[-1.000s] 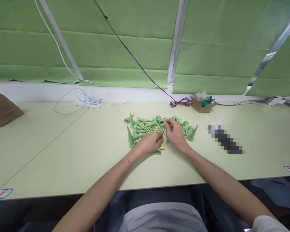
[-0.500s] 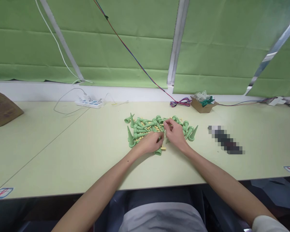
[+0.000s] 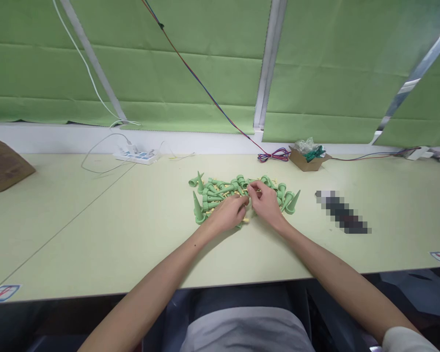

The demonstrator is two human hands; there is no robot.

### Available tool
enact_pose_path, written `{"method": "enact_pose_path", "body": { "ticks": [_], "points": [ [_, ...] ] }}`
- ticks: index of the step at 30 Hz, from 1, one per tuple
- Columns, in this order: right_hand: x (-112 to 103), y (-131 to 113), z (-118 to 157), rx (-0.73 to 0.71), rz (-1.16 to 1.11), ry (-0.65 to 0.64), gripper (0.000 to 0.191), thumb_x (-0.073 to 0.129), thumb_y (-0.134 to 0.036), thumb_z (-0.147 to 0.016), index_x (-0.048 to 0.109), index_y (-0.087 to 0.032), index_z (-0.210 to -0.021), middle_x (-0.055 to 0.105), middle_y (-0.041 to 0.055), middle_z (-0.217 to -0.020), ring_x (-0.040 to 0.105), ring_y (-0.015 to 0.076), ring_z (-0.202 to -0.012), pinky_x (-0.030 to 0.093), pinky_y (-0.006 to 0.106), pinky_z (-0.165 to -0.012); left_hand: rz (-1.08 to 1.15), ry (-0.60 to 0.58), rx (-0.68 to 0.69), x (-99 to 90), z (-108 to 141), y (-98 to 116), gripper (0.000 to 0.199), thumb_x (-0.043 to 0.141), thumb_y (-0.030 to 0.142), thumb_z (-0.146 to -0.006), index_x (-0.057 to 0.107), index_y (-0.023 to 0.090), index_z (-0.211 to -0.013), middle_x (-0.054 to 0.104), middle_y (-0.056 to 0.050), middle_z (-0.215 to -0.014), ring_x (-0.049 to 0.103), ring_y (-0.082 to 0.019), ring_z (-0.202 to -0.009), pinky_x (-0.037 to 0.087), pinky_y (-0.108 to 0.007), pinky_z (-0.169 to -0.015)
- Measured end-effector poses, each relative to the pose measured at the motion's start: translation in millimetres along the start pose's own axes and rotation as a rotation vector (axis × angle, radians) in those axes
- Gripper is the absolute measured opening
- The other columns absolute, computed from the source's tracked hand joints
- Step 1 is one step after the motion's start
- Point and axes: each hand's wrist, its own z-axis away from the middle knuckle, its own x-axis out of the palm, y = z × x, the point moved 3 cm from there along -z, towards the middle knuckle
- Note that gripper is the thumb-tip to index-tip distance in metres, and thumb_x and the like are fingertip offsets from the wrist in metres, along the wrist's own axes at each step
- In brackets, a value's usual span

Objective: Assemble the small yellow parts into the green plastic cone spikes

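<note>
A pile of green cone-shaped pieces (image 3: 213,191) mixed with small yellow parts lies at the middle of the table. My left hand (image 3: 230,211) rests over the front of the pile, its fingers bent and closed; what they hold, if anything, is hidden. Beside it on the right, my right hand (image 3: 264,200) pinches with thumb and forefinger near the left fingertips, on something too small to name. A yellow part (image 3: 245,220) pokes out below my left hand. One green cone (image 3: 293,203) leans at the pile's right end.
On the pale table (image 3: 132,244), a cardboard box (image 3: 306,162) with plastic wrap and coiled wire (image 3: 274,155) stand at the back. A power strip (image 3: 137,155) lies back left, a brown paper bag (image 3: 5,164) far left. A blurred dark object (image 3: 342,212) lies right.
My left hand has shifted slightly up and away from the table's front edge, covering more of the pile's front. The green piece beneath it is now mostly hidden. My right hand has barely moved.
</note>
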Motion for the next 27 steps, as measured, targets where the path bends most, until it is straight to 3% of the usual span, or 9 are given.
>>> {"method": "enact_pose_path", "body": {
  "ticks": [11,20,27],
  "points": [
    [0.5,-0.4,-0.3,-0.011,0.013,0.007,0.018,0.049,-0.033,-0.092,0.056,-0.021,-0.082,0.065,0.0017,-0.076,0.055,0.0141,-0.054,0.042,0.029,-0.059,-0.021,0.04,-0.027,-0.6,-1.8,-0.6,0.016,0.038,0.012,-0.082,0.049,0.019,-0.073,0.054,-0.005,-0.076,0.051,-0.018,-0.068,0.035,-0.029,-0.06],
    [0.5,-1.0,0.0,-0.021,0.007,-0.009,0.017,0.049,-0.033,-0.091,0.057,-0.021,-0.083,0.066,0.0028,-0.078,0.055,0.0152,-0.056,0.043,0.03,-0.06,-0.023,0.157,-0.081,-5.4,-1.1,0.1,0.018,0.039,0.015,-0.087,0.056,0.018,-0.084,0.055,-0.006,-0.082,0.054,-0.019,-0.076,0.038,-0.03,-0.064],
    [-0.3,-3.8,0.5,-0.02,0.013,-0.024,0.016,0.049,-0.032,-0.091,0.057,-0.021,-0.082,0.067,0.003,-0.079,0.055,0.0156,-0.058,0.043,0.029,-0.059,-0.016,0.176,-0.084,-7.9,-0.5,2.0,0.02,0.039,0.016,-0.09,0.059,0.018,-0.09,0.057,-0.007,-0.087,0.054,-0.018,-0.074,0.04,-0.03,-0.064]
  ]
}}
